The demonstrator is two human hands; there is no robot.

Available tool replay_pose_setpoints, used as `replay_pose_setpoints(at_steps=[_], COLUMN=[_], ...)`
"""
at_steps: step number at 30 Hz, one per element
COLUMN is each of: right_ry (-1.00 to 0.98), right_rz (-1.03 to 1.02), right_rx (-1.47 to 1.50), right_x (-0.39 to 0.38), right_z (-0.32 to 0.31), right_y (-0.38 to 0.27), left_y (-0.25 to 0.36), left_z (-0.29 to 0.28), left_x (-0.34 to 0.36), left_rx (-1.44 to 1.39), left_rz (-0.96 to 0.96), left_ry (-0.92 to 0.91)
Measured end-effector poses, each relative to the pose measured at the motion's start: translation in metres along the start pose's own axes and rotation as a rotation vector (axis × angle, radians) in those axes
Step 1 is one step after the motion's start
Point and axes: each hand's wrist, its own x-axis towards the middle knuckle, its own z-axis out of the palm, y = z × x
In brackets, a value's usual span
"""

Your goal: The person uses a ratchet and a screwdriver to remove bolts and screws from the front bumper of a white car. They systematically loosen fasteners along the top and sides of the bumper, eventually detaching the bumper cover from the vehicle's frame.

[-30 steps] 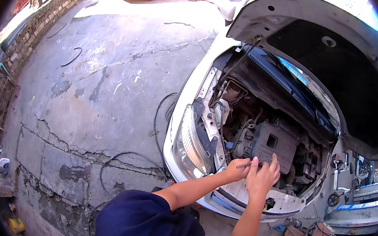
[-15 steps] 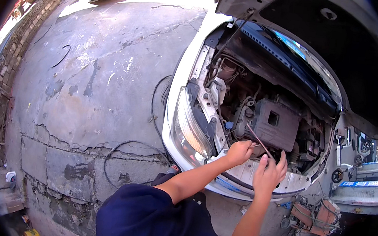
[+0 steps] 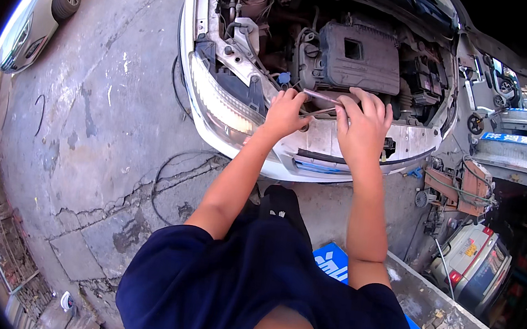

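Note:
Over the front edge of the engine bay of a white car, my right hand [image 3: 364, 125] pinches a slim metal rod [image 3: 323, 97] between thumb and forefinger, its other fingers raised. The rod points leftward, its tip close to my left fingers. With fingers curled, my left hand [image 3: 285, 113] grips a second thin rod [image 3: 319, 112] that runs toward my right thumb. The exact kind of both rods cannot be made out. Behind the hands lies the dark engine cover [image 3: 359, 58] with a square opening. A blue cap [image 3: 283, 77] shows just beyond my left hand.
The headlight [image 3: 221, 105] is left of my arms, and a black hose [image 3: 158, 176] loops on the cracked concrete. At right stand an orange-brown wheeled device [image 3: 460, 185] and another vehicle [image 3: 472, 260]. A pale car [image 3: 41, 16] is at far left.
The view has swung down and round, so the engine bay sits higher in it. The right hand's rod has turned from a steep slant to nearly level, and both hands now face each other.

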Motion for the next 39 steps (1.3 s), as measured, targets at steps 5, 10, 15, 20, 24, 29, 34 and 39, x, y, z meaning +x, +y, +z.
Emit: replay_pose_setpoints(at_steps=[5,10,15,20,24,29,34,39], right_ry=[0.411,0.275,-0.833,-1.07,-0.484,0.182,0.281,-0.509], right_rz=[-0.047,0.382,0.229,0.137,-0.085,-0.12,0.192,0.442], right_rx=[0.275,1.747,1.947,0.782,-0.269,0.212,1.387,1.825], right_x=[0.01,0.003,0.002,0.029,0.02,0.019,0.01,0.02], right_z=[0.06,0.108,0.06,0.016,-0.02,0.041,0.093,0.073], right_y=[0.008,-0.013,0.035,0.044,0.006,-0.006,-0.044,-0.027], left_y=[-0.031,-0.047,-0.038,-0.03,-0.027,-0.023,-0.023,-0.022], left_z=[0.012,0.034,0.038,0.042,0.048,0.047,0.048,0.034], left_x=[-0.009,-0.02,-0.019,-0.017,-0.017,-0.02,-0.021,-0.028], left_rx=[0.118,0.053,0.161,0.152,0.134,0.102,0.049,-0.018], left_rz=[0.039,0.024,-0.036,-0.153,-0.222,-0.28,-0.324,-0.339], left_ry=[-0.166,-0.131,-0.244,-0.26,-0.198,-0.134,-0.124,-0.157])
